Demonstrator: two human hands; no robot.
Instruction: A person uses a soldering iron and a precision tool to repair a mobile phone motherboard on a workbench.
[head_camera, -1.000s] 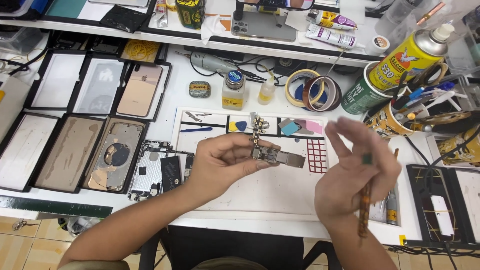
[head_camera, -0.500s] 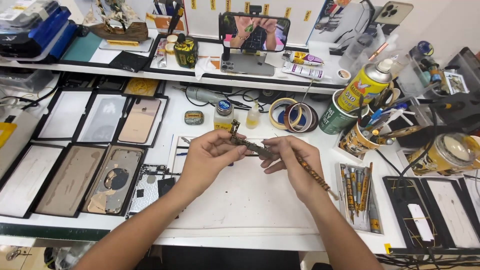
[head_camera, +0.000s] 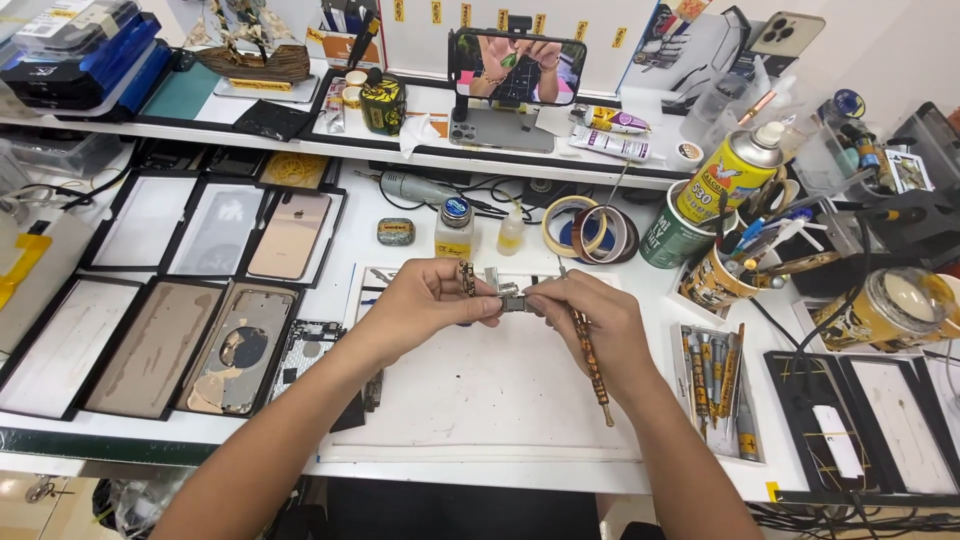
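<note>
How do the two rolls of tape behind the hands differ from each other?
The pale tape roll has a cream outer band; the dark tape roll has a brown, amber-tinted band. The pale tape roll lies to the left and is partly covered; the dark tape roll overlaps it on the right. Through the pale one's opening a blue patch shows; the dark one's shows mostly white bench. Both lie flat on the white bench, behind the hands.

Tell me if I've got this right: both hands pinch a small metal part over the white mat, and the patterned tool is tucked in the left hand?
Not quite. The head view shows the patterned tool tucked in the right hand, not the left hand. Both hands do pinch the small metal part over the white mat.
</note>
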